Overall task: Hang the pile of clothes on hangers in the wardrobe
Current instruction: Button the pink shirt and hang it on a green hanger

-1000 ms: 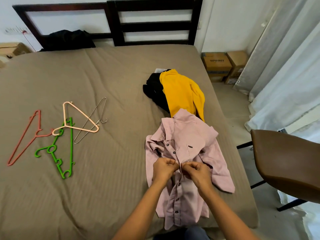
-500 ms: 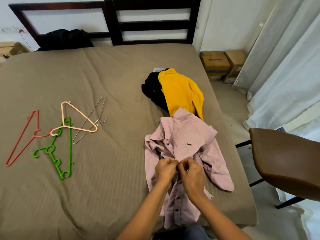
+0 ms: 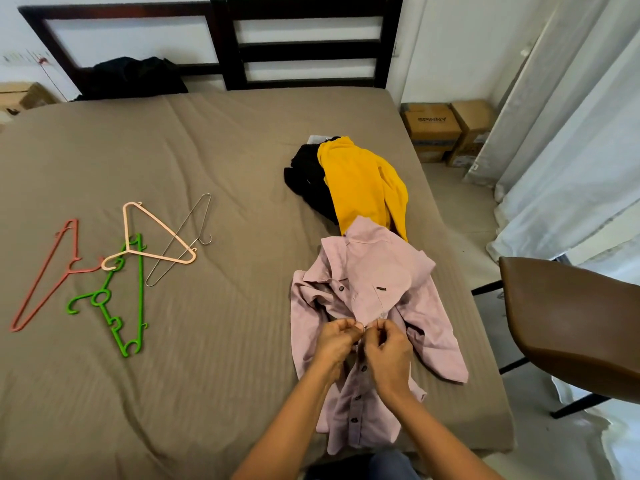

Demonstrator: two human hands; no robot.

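A pale pink button-up cotton shirt (image 3: 374,289) lies face up on the brown-sheeted bed (image 3: 207,150), right of centre in the frame. The left hand (image 3: 337,342) and right hand (image 3: 388,351) meet at its mid-front, fingers curled, each pinching an edge of the button strip. What sits between the fingertips is hidden. Above the shirt, a yellow garment (image 3: 363,188) covers part of a crumpled black garment (image 3: 306,174), and the shirt's collar overlaps the yellow one's lower end. At mid-left lie four hangers: salmon plastic (image 3: 45,275), peach plastic (image 3: 152,237), green plastic (image 3: 135,296) and thin wire (image 3: 180,240).

Brown chair (image 3: 571,327) beside the bed (image 3: 207,150) — cardboard boxes (image 3: 433,133), curtains (image 3: 571,150) beyond.
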